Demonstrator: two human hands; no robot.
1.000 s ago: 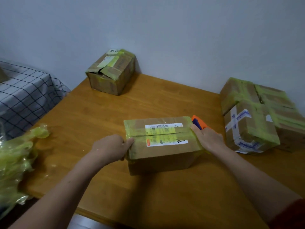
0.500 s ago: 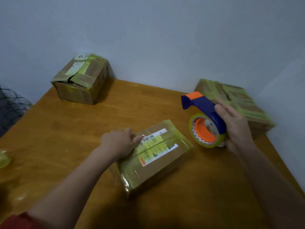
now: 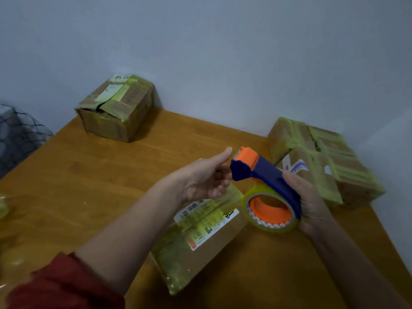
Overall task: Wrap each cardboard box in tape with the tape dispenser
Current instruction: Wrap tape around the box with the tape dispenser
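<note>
Above the counter (image 3: pixel 89 186), the right grip (image 3: pixel 310 204) clasps the tape dispenser (image 3: pixel 269 175), while the left grip (image 3: pixel 205 179), fingers relaxed, reaches its cutter head. Beneath them lies the labelled cardboard box (image 3: pixel 200 246), partly taped. The far box (image 3: pixel 118 108) and the right-hand boxes (image 3: pixel 323 157) already wear tape, so probably only this one remains.

cardboard boxes: 2 single, far-left box (image 3: pixel 116 110) and near box (image 3: pixel 200 244), plus right cluster (image 3: pixel 327 168) (blurred, count unclear) | tape dispenser (image 3: pixel 269 175): 1 | tape roll (image 3: pixel 275 229): 1 | hands: 2, left hand (image 3: pixel 204 178), right hand (image 3: pixel 311 204) | wooden table (image 3: pixel 89 175): 1 | red sleeve (image 3: pixel 66 286): 1 | checked cloth (image 3: pixel 17 134): 1
</note>
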